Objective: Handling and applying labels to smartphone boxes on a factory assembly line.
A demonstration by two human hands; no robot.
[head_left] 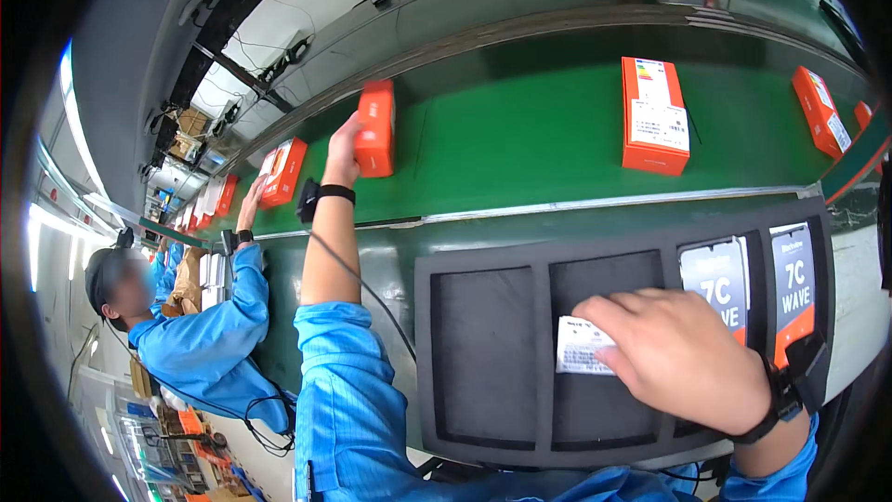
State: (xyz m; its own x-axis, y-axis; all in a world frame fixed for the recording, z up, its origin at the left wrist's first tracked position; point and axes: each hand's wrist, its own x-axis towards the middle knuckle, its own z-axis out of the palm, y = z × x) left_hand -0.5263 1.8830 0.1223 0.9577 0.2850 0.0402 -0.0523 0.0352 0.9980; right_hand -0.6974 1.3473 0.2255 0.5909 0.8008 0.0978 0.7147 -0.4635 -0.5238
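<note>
Reaching far forward across the green conveyor belt [520, 144], the left hand [342, 153] is grasping an orange box [375, 127] by its near-left edge; the box is standing on edge, its long axis running away from the person, and the thumb side of the hand is touching it. The right hand [674, 353] is resting close to the body over a dark foam tray [483, 353], its fingers pinching a small white label [581, 346] that is lying flat just left of the fingertips, long side across the tray.

The label is well apart from the box: the box is sitting ahead and to the left of the right hand, with the tray's front rim and a strip of belt between them. A second orange box [655, 116] is lying ahead of the right hand, nearer to it than the held one. Printed cards [715, 288] are filling the tray slots beside the right wrist. A co-worker's hand [249, 204] is touching another orange box [283, 172] farther left.
</note>
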